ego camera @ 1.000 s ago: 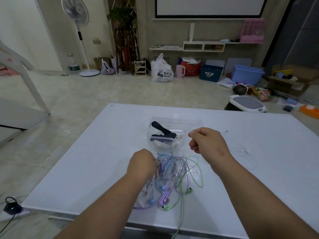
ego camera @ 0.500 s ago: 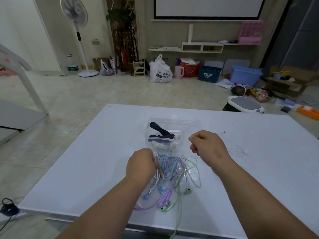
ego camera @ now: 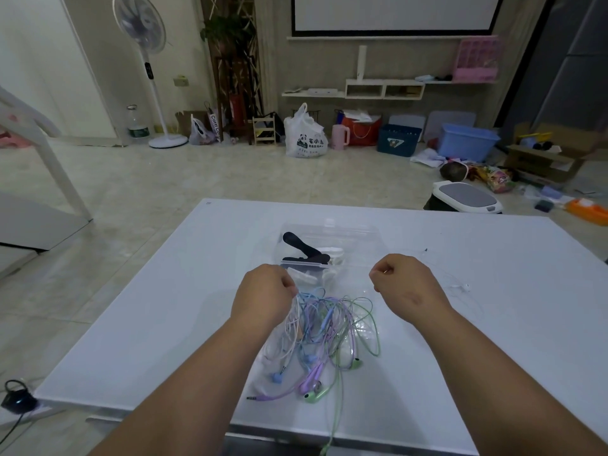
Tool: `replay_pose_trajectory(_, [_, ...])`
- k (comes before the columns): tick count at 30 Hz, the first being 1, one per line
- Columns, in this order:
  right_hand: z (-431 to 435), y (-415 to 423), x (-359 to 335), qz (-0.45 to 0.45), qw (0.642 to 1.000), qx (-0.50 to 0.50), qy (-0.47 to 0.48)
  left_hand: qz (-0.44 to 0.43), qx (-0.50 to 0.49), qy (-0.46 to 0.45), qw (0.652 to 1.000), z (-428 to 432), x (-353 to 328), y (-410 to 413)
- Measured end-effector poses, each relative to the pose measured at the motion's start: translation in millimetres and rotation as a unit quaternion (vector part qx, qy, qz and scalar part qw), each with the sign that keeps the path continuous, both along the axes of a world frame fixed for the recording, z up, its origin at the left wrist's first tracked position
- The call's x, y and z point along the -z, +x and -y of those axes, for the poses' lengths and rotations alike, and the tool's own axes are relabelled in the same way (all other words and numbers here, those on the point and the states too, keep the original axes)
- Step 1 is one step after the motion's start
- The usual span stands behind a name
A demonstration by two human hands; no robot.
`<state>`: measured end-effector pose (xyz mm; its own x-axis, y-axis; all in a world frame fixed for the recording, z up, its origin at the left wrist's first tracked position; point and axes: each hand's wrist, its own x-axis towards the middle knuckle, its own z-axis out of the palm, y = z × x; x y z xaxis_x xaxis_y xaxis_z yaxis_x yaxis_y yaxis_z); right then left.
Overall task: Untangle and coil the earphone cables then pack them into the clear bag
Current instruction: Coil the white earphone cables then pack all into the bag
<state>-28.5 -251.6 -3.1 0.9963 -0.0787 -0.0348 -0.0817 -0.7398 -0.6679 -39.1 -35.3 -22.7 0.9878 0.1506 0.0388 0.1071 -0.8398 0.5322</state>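
The cables (ego camera: pixel 325 337) lie on the bench (ego camera: pixel 164 324) as a tangle. Its long axis runs from the bag (ego camera: pixel 329 238) toward the near edge, buds and plug nearest, one green strand hanging over. The left hand (ego camera: pixel 263 294) grips the far end, fingers curled round it, and has moved nearer the bag than half a second ago. The right hand (ego camera: pixel 408 284) has hardly shifted. Its fingers are curled tight, and I cannot tell whether they pinch the faint white cable (ego camera: pixel 460 286) beside it.

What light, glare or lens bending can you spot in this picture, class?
Head view: dim, even room light; small glints on clear plastic beneath the coloured cables; the white cable nearly vanishes on the white table; the fan pole leans from wide-angle bending.
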Motion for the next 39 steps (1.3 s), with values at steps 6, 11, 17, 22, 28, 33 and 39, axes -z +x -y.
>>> replay_pose_trajectory(6, [20.2, 5.4, 18.2, -0.033, 0.995, 0.024, -0.095, 0.037, 0.048, -0.091, 0.994, 27.1, -3.0, -2.9])
replay_pose_trajectory(11, [41.6, 7.4, 30.4, -0.057, 0.978, 0.036, -0.198, 0.036, 0.098, -0.153, 0.983, 59.6, -1.6, -1.0])
replay_pose_trajectory(17, [71.4, 16.2, 47.5, -0.098, 0.962, 0.043, -0.251, 0.016, 0.147, -0.127, 0.981, 96.8, 12.0, 3.6])
replay_pose_trajectory(22, [81.9, 18.8, 57.7, -0.129, 0.968, 0.023, -0.215, -0.015, 0.163, -0.125, 0.978, 113.3, 22.6, 6.3])
replay_pose_trajectory(28, [79.6, 20.3, 54.6, -0.139, 0.979, 0.027, -0.148, -0.011, 0.161, -0.125, 0.979, 123.3, 26.4, 9.6])
replay_pose_trajectory(33, [78.3, 14.5, 48.3, -0.117, 0.967, 0.030, -0.224, -0.019, 0.165, -0.126, 0.978, 123.3, 27.2, 6.8])
replay_pose_trajectory(39, [75.7, 13.2, 54.0, -0.050, 0.966, 0.065, -0.244, -0.026, 0.168, -0.125, 0.977, 117.1, 25.0, 4.2])
